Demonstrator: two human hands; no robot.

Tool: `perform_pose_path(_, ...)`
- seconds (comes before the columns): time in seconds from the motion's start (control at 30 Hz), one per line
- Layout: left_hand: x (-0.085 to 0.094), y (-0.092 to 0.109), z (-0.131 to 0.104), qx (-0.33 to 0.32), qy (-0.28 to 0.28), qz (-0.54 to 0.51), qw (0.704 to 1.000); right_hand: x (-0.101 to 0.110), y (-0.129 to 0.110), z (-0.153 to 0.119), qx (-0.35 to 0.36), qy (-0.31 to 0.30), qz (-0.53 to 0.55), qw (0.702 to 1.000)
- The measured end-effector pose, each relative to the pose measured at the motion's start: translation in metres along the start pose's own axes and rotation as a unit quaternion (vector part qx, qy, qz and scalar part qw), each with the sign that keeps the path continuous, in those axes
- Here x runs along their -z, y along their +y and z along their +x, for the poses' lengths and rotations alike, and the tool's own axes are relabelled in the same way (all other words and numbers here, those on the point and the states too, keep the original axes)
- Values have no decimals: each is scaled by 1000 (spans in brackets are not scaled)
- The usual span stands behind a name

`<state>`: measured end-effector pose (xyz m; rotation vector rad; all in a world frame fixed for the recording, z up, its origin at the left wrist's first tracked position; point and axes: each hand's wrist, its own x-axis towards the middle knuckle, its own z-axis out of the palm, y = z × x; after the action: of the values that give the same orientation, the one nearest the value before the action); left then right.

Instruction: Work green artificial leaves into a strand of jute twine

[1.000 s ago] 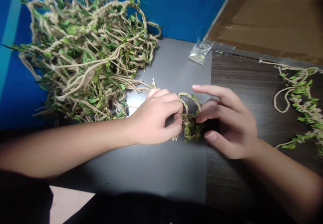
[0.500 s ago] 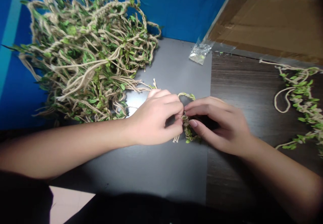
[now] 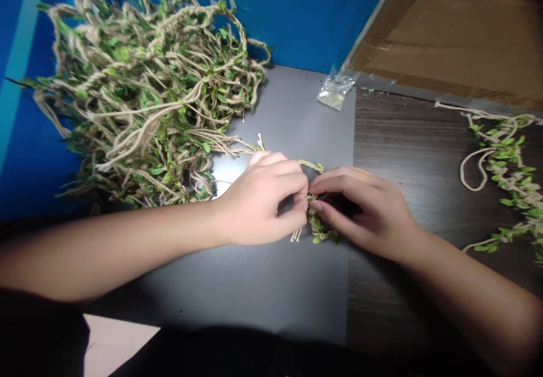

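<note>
Over the grey surface, my left hand (image 3: 271, 198) pinches a braided twine cord with green leaves (image 3: 319, 232). Loose pale twine ends poke out below its fingers. My right hand (image 3: 367, 210) closes its thumb and fingertips on the same leafy cord, right beside the left fingertips. The spot between the two pinches is partly hidden by the fingers. Part of the cord curves out above the hands, and another leafy part hangs below them. Left of my left hand lies a big heap of leafy braided cords (image 3: 161, 94), its loose ends reaching close to my knuckles.
More leafy cords (image 3: 515, 179) lie on the dark wood-grain table (image 3: 394, 133) at the right. A small clear plastic bag (image 3: 336, 89) sits near a taped cardboard box (image 3: 445, 31). Behind the heap stands a blue printed panel (image 3: 297, 20).
My right fingertips have shifted slightly left and down, closing onto the cord by the left fingertips. The loop above the hands shows less. My left hand is almost unmoved.
</note>
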<state>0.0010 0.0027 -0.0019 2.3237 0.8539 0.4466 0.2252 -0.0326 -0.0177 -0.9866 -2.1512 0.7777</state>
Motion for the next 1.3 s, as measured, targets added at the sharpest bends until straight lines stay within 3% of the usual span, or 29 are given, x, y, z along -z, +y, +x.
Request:
perform_pose_path(0.3, -1, 0, 0, 0, 8, -2, 1000, -2, 0, -1, 15, -4, -33, 999)
perform_pose_path(0.77, 0, 0, -1, 19, 31, -5, 999, -1, -5, -1, 5, 100, -57, 993)
perform_pose_path(0.93, 0, 0, -1, 16, 45, -21, 999, -5, 1, -3, 13, 76, -96, 992)
perform_pose_path(1.13, 2, 0, -1, 14, 64, -54, 996, -5, 3, -6, 10, -7, -107, 994)
perform_pose_path(1.3, 3, 1, -3, 10, 79, -69, 994, -3, 2, -4, 2, 28, -67, 997)
